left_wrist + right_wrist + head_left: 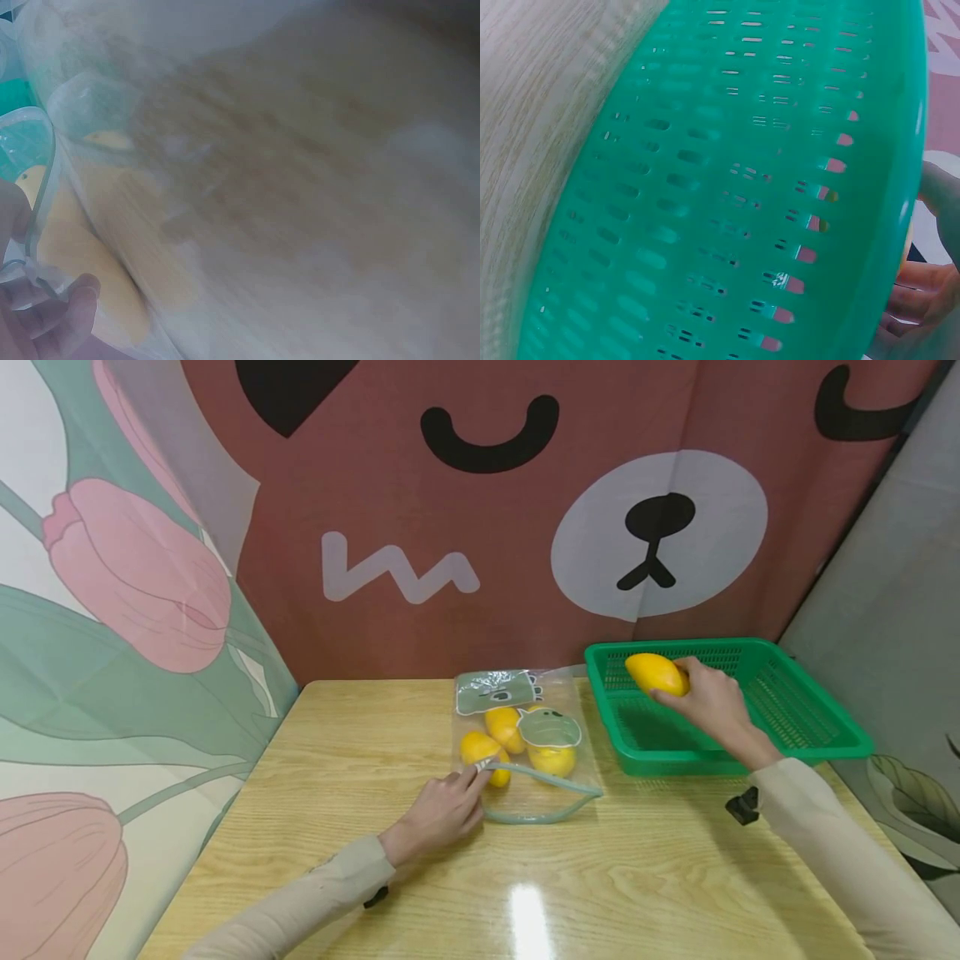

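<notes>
A clear zip bag (528, 806) printed with green cartoon shapes lies flat on the table with several yellow mangoes (504, 729) inside. Its green-edged mouth gapes towards me. My left hand (444, 810) pinches the left side of that mouth between thumb and fingers; in the left wrist view, fingertips (84, 289) grip the film beside the fruit. Over the green basket (660, 758), my right hand (712, 695) holds another yellow mango (654, 673) by one end. In the right wrist view the basket wall hides most of that mango, and fingers (919, 289) show past its rim.
The basket stands at the right of the wooden table (360, 735), just beside the bag. Behind the table hangs a curtain (517, 527) with a bear face, and a floral curtain (112, 610) runs along the left. A grey curtain (892, 585) closes the right side.
</notes>
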{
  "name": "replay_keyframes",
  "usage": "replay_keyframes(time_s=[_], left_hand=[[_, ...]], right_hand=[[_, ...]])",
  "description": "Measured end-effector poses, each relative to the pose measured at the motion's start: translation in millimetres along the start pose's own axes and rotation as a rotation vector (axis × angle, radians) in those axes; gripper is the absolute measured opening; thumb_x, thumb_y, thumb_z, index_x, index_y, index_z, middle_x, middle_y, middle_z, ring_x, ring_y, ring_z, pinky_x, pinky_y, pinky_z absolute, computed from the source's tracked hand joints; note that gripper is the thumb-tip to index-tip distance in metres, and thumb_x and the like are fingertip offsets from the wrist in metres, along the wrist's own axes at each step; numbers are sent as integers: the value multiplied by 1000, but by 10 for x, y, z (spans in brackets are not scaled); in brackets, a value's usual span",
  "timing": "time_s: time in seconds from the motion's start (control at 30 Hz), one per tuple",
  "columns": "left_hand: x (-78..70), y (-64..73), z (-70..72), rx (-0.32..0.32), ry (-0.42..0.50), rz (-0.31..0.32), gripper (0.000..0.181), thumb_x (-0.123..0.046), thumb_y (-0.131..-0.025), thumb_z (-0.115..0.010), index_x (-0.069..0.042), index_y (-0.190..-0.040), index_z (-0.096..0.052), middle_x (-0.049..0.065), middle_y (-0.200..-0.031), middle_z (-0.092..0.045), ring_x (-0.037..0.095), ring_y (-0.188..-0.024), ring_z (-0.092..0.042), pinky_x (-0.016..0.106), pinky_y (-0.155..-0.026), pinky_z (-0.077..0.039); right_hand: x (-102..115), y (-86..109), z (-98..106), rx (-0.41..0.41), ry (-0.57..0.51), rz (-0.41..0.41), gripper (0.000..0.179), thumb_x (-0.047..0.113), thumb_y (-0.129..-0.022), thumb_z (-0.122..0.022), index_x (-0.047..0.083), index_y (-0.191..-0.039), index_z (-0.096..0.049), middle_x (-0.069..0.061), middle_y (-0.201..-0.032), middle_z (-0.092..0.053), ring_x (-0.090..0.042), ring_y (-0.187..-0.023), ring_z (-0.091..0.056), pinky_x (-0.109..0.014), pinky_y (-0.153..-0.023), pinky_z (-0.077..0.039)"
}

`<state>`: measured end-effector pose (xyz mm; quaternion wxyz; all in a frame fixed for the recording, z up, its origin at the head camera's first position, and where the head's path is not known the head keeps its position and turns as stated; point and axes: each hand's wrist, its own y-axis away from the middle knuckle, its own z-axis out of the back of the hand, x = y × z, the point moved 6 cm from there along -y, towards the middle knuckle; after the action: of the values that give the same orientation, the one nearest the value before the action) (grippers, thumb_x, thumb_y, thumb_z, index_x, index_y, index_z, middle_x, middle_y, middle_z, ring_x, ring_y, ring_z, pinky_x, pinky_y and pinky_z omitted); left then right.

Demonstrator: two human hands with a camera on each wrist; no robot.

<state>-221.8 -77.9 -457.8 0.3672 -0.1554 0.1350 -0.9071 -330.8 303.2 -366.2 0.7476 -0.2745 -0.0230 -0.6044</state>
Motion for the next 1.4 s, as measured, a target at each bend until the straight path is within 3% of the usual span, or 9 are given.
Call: replay_keyframes(time_s=[0.4,0.83,1.4], left_hand=[[3,-5,8,17,-4,6,48,-24,-91,-61,-9,-134,-47,2,-98,-52,10,-62,-48,17,-42,-31],[-5,-1,21,-13,3,-2,47,-23,-89,-62,-9,-131,-48,3,-97,-51,11,-62,-49,18,-41,-31],[1,0,9,-12,-5,-9,51,-23,-89,-63,-8,-135,-47,3,-97,-51,10,-61,-47,16,-40,-27]], right_hand=[[130,63,99,-25,-11,32,70,39,-87,-74,-10,-132,-51,-30,-106,-63,-31,-68,-56,-42,-54,-41],[291,134,192,-61,-34,83,69,37,-87,-75,-9,-132,-52,-30,-108,-63,-33,-72,-57,-45,-58,-42],[479,211,191,-68,-42,119,65,34,-86,-76,-8,-130,-55,-28,-108,-65,-33,-75,-59,-47,-60,-46]])
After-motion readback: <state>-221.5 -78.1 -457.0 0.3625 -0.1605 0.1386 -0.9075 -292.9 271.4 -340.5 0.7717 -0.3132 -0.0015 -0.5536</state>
